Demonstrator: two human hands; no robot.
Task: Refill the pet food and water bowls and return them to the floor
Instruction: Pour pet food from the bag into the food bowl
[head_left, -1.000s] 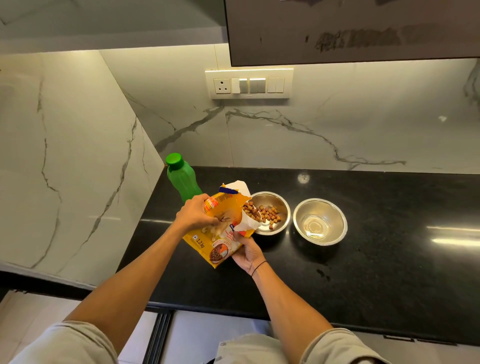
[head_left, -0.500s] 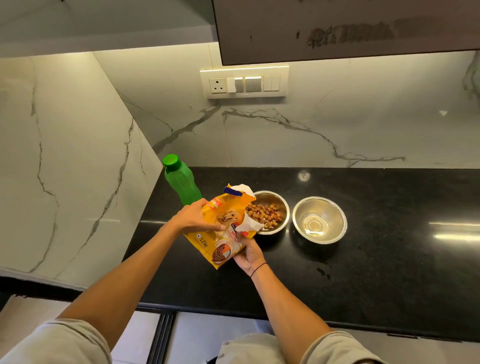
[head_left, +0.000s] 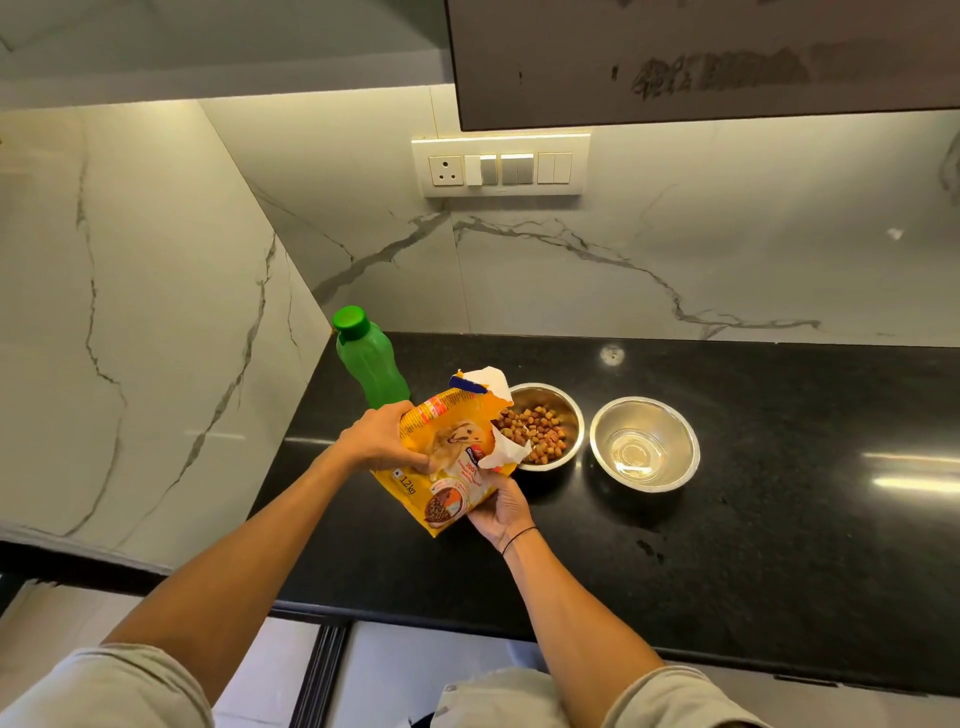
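Both my hands hold a yellow pet food bag tilted toward a steel food bowl that has a heap of brown kibble in it. My left hand grips the bag's upper left side. From below, my right hand grips its lower edge. The bag's torn white mouth hangs over the bowl's left rim. A second steel bowl with a little clear water stands just to the right. A green bottle with its cap on stands behind the bag.
Everything sits on a black stone counter in a corner of white marble walls. A switch panel is on the back wall under a dark upper cabinet. The counter's front edge runs close to my body.
The heap of kibble in the food bowl has grown. The bag stays tilted over the bowl's rim in both hands, and the view has shifted slightly.
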